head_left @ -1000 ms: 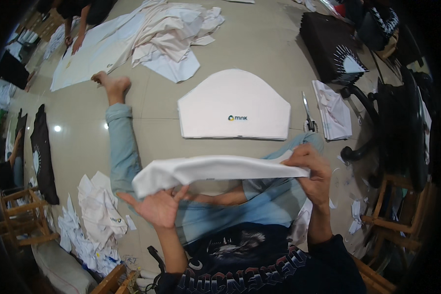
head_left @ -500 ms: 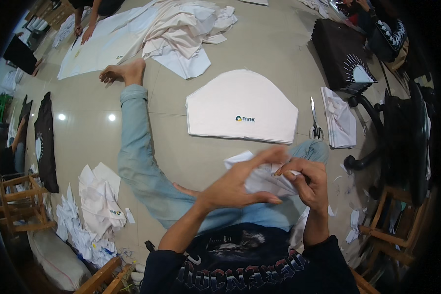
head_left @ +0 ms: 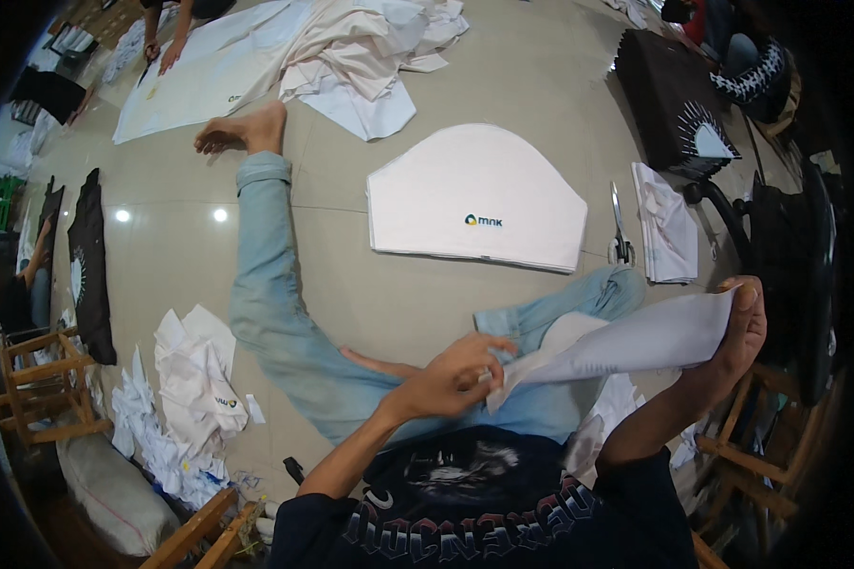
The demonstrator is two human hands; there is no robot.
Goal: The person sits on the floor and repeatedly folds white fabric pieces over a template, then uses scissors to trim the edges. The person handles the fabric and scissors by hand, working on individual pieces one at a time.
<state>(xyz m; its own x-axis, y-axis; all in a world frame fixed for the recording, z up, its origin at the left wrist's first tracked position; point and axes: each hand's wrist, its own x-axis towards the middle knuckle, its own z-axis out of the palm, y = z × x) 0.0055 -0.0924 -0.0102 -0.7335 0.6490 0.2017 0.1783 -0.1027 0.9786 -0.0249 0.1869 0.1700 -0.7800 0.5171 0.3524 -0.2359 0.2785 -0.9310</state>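
A white cloth piece (head_left: 626, 341) is stretched across my lap. At its right end, my right hand (head_left: 745, 327) pinches the edge between thumb and fingers, raised to the right of my knee. My left hand (head_left: 463, 373) is curled at the other end of the cloth, its fingers closed against the edge and slightly blurred. In front of me on the floor lies a neat stack of white dome-shaped cloth panels (head_left: 479, 190) with a small printed mark. Right of the stack rest scissors (head_left: 620, 228) and a folded white cloth (head_left: 666, 228).
Crumpled white cloth (head_left: 199, 370) and scraps (head_left: 152, 427) lie at left. Dark printed cloth (head_left: 93, 275) is beyond them. A wooden frame (head_left: 43, 389) stands at far left, a black chair (head_left: 778, 256) at right. At the back, another person's hands (head_left: 166, 52) work on spread white cloth (head_left: 190, 81).
My right hand has swung out to the right, drawing the cloth piece from a bunch into a stretched length. My left hand has closed from spread fingers at the cloth's other end.
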